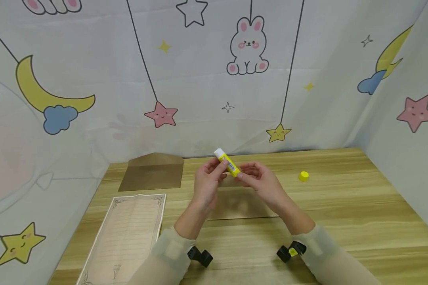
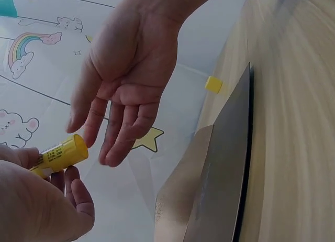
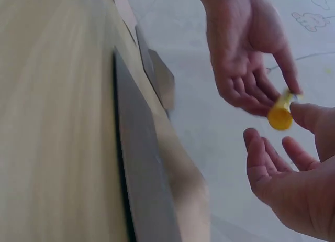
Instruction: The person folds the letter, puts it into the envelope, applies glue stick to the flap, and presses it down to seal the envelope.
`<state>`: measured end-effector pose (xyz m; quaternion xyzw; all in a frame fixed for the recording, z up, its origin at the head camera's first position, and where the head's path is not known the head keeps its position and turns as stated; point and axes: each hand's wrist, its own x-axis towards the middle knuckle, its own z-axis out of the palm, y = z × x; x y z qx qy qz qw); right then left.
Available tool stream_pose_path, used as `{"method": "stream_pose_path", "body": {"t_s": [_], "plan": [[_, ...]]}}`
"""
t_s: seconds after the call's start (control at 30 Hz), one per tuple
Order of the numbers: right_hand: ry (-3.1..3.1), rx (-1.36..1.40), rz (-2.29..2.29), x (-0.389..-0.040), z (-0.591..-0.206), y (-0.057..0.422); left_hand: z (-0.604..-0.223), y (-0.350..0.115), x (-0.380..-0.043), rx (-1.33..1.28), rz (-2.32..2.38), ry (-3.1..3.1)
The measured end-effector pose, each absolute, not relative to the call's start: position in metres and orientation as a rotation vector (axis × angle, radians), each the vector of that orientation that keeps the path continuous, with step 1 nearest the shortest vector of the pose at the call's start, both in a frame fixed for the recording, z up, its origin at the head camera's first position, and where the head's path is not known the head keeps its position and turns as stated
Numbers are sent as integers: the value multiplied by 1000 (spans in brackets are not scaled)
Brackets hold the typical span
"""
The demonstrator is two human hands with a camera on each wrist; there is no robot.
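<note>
My left hand (image 1: pixel 207 184) pinches a yellow glue stick (image 1: pixel 232 168) between thumb and fingers, its white end tilted up and to the left. The uncapped yellow end points at my right hand (image 1: pixel 264 184), whose fingers are loosely spread. A gap shows between that hand and the glue stick in the left wrist view. Below both hands a brown envelope (image 1: pixel 244 206) lies on the table with its flap raised toward the back, partly hidden by the hands. The glue stick's yellow cap (image 1: pixel 304 176) stands on the table to the right.
Another brown envelope (image 1: pixel 151 176) lies at the back left with its flap open. In front of it is a lined letter sheet (image 1: pixel 128 233) with a decorated border. A printed cloth (image 1: pixel 199 79) hangs behind the wooden table (image 1: pixel 360 221).
</note>
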<state>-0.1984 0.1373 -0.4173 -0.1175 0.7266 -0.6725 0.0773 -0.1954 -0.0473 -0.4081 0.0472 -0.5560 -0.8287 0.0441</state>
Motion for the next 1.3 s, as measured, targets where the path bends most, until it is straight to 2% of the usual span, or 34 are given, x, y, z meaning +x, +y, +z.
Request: {"method": "stream_pose_path", "body": {"t_s": [0.17, 0.4, 0.67, 0.93, 1.3], "plan": [[2443, -392, -1793, -208, -410, 165, -405, -52, -198, 115, -2451, -1732], [2867, -447, -1243, -224, -408, 221, -405, -60, -198, 23, -2226, -1930], [2996, -420, -838, -238, -410, 271, -405, -76, -194, -133, -1859, -2198], [3048, -430, -551, -244, -422, 294, -413, -84, -193, -308, -1394, -2397], [3046, -492, -532, -249, -439, 304, -424, -81, -191, -495, -962, -2522]]}}
